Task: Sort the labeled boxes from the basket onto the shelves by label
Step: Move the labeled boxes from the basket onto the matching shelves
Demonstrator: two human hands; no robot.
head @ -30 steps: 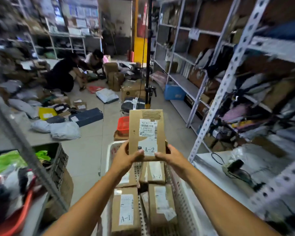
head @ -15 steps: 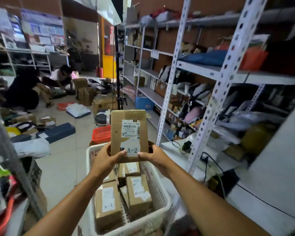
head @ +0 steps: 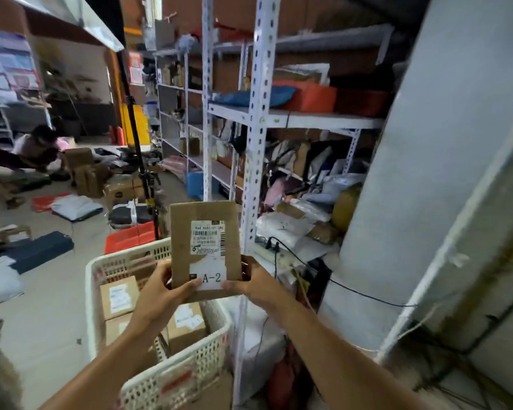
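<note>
A flat brown cardboard box (head: pixel 205 232) with a white label reading A-2 stands upright in front of me. My left hand (head: pixel 160 294) grips its lower left edge and my right hand (head: pixel 256 284) its lower right edge. Below them sits a white perforated plastic basket (head: pixel 175 377) holding several more labeled cardboard boxes (head: pixel 119 295). White metal shelves (head: pixel 279 116) packed with parcels rise just behind the held box, to the right.
A grey wall or pillar (head: pixel 427 202) fills the right side. A power strip and black cables (head: pixel 274 251) lie on the low shelf. A black stand pole (head: pixel 137 137) rises beyond the basket. Parcels cover the floor at left, where a person (head: pixel 33 146) crouches.
My view has swung to the right and closer to the shelves. The basket has slid to lower left of the picture. Both hands hold the A-2 box as before.
</note>
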